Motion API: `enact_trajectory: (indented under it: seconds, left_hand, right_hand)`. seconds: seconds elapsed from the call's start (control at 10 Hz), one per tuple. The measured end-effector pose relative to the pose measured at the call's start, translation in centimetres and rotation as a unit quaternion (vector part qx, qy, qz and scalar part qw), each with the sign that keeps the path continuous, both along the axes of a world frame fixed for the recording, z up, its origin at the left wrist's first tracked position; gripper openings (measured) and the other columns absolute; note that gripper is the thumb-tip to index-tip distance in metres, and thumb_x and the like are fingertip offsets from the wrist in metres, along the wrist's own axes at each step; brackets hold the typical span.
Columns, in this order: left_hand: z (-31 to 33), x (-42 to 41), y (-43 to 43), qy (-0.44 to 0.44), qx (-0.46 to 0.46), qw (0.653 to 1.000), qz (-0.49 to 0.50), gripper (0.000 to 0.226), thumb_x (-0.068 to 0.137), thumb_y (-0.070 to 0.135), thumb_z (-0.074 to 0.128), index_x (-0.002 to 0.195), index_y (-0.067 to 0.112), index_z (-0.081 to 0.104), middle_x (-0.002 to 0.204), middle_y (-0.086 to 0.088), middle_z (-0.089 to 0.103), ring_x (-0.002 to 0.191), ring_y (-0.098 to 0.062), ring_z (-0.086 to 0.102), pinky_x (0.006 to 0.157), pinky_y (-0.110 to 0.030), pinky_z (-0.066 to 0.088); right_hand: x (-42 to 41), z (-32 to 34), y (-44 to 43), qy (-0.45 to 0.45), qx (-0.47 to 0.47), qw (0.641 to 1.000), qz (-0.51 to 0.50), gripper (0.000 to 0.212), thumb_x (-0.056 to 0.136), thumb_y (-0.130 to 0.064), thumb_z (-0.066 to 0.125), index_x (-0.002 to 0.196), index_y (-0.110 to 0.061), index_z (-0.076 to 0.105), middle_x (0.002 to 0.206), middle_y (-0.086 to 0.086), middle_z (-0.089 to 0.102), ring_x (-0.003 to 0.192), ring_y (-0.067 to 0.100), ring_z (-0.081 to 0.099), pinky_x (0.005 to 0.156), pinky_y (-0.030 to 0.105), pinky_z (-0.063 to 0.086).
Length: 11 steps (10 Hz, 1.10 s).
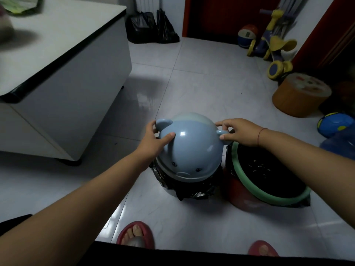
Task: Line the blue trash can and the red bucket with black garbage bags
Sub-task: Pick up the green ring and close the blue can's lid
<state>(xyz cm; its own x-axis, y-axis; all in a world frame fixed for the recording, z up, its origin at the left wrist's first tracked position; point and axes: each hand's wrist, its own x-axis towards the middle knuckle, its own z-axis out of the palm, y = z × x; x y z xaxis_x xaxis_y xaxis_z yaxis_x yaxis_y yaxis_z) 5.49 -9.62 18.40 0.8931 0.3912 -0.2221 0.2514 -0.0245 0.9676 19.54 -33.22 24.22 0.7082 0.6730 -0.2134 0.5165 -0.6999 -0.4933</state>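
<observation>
Now at risk: the black bag on the blue trash can. If the lid goes down crooked, it could drag the folded edge off the rim, and the liner would slip inside.
Second risk: a sideways shove could bump the red bucket just to the right and shift its green ring.
Left hand: spread wide, with the thumb flat on the dome and the fingers curled behind the left ear, gripping the lid.
Right hand: the fingertips pinch the right ear from above and below.
Trash can look: glossy pale blue with a round dome. A small face points toward the person, and crumpled black plastic sticks out below the lid.
Bucket look: dark red, with a second bag lining the inside and held under the ring.
Place: both stand on the tiled floor, near the person's feet. I cannot tell whether they touch.
</observation>
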Motion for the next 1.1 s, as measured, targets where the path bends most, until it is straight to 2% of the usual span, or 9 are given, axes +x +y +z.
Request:
enact_trajectory:
  seconds: [0.2,0.3,0.4,0.6,0.8,0.9,1.0,1.1]
  left_hand:
    - [0.0,0.2,-0.5,0.0,0.013,1.0,-0.004,0.077,0.085,0.035,0.067,0.146,0.029,0.02,0.146,0.002,0.037,0.106,-0.014,0.048,0.08,-0.033,0.044]
    - [-0.6,-0.2,-0.7,0.007,0.026,1.0,-0.008,0.079,0.085,0.033,0.069,0.146,0.029,0.019,0.147,0.002,0.035,0.106,-0.013,0.046,0.079,-0.032,0.043]
    - [-1.0,-0.5,-0.9,0.0,0.03,1.0,-0.005,0.079,0.084,0.032,0.069,0.146,0.029,0.02,0.147,0.001,0.036,0.107,-0.013,0.046,0.079,-0.029,0.043]
    - [-1.5,-0.5,-0.6,0.011,0.018,1.0,-0.01,0.076,0.086,0.031,0.066,0.145,0.029,0.019,0.146,-0.003,0.038,0.109,-0.014,0.046,0.081,-0.032,0.043]
    - [-1.7,-0.5,-0.5,0.016,0.024,1.0,-0.009,0.078,0.086,0.033,0.066,0.146,0.029,0.016,0.143,-0.005,0.04,0.11,-0.016,0.046,0.084,-0.035,0.045]
    - [-1.7,-0.5,-0.5,0.026,0.032,0.999,-0.01,0.081,0.086,0.034,0.066,0.147,0.029,0.014,0.147,-0.007,0.037,0.115,-0.018,0.045,0.09,-0.037,0.045]
    - [-1.1,-0.2,-0.3,0.064,0.032,0.997,-0.021,0.09,0.085,0.034,0.067,0.15,0.027,0.005,0.152,-0.011,0.03,0.129,-0.028,0.042,0.097,-0.042,0.042]
    - [0.2,-0.5,-0.2,0.094,0.056,0.994,0.004,0.099,0.085,0.033,0.068,0.151,0.016,-0.003,0.152,-0.019,0.029,0.135,-0.032,0.036,0.105,-0.042,0.034]
  right_hand:
    - [-0.1,-0.1,-0.5,0.001,-0.007,1.0,-0.002,0.031,0.085,-0.012,0.066,0.067,-0.015,0.042,0.141,-0.002,0.051,0.1,0.026,0.065,0.093,0.038,0.048]
    - [-0.6,-1.2,-0.7,-0.006,-0.026,1.0,0.002,0.032,0.085,-0.013,0.066,0.066,-0.015,0.041,0.143,-0.004,0.047,0.097,0.024,0.065,0.086,0.028,0.045]
    - [-0.8,-2.1,-0.9,-0.022,-0.025,0.999,-0.003,0.031,0.085,-0.015,0.066,0.067,-0.015,0.041,0.146,-0.004,0.045,0.095,0.022,0.065,0.084,0.026,0.042]
    - [-0.8,-2.1,-0.5,-0.017,-0.016,1.0,-0.009,0.029,0.084,-0.016,0.066,0.068,-0.016,0.042,0.142,-0.006,0.049,0.094,0.023,0.067,0.089,0.03,0.045]
    - [-0.5,-2.6,-0.5,-0.017,-0.017,1.0,-0.016,0.028,0.084,-0.017,0.067,0.068,-0.017,0.043,0.143,-0.006,0.048,0.093,0.021,0.065,0.086,0.029,0.044]
    - [-0.7,-2.6,-0.5,-0.007,-0.006,1.0,-0.025,0.028,0.084,-0.016,0.067,0.069,-0.016,0.043,0.14,-0.004,0.051,0.091,0.019,0.062,0.079,0.026,0.042]
    - [-0.9,-2.5,-0.4,0.013,-0.011,0.999,-0.049,0.019,0.082,-0.017,0.069,0.08,-0.016,0.05,0.124,0.005,0.059,0.097,0.027,0.062,0.084,0.031,0.045]
    - [-2.1,-0.5,-0.8,0.042,-0.03,0.998,-0.047,0.053,0.081,-0.026,0.072,0.127,-0.014,0.047,0.135,0.007,0.044,0.116,0.026,0.053,0.098,0.034,0.042]
